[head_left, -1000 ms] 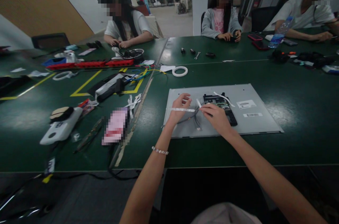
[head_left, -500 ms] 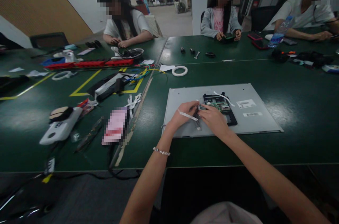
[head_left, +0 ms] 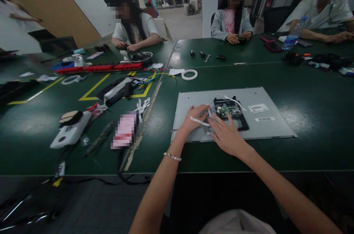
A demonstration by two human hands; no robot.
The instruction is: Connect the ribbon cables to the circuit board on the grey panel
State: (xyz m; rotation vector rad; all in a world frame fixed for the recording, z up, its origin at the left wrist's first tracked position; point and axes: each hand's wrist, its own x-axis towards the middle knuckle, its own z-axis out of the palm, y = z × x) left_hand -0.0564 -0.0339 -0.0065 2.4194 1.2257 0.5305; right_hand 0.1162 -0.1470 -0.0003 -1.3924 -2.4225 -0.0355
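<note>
A grey flat panel lies on the green table before me. On it sits a black frame holding a green circuit board. My left hand is curled over the panel left of the board, thumb and forefinger closed around something too small to make out. A white tape strip runs across that hand. By its fingertips is a short white strip near thin cables. My right hand rests flat with fingers apart, fingertips by these cables and the frame's lower left. Another white strip crosses the frame's top.
A tape roll lies beyond the panel. To the left are a pink-screened phone, a white device and a black-and-white part. A small wrench lies farther back. Several people sit across the table.
My right hand has drawn slightly away from the left, its fingers spreading and flattening. The left hand stays over the cables. The view has shifted slightly; a person now shows at far left.
</note>
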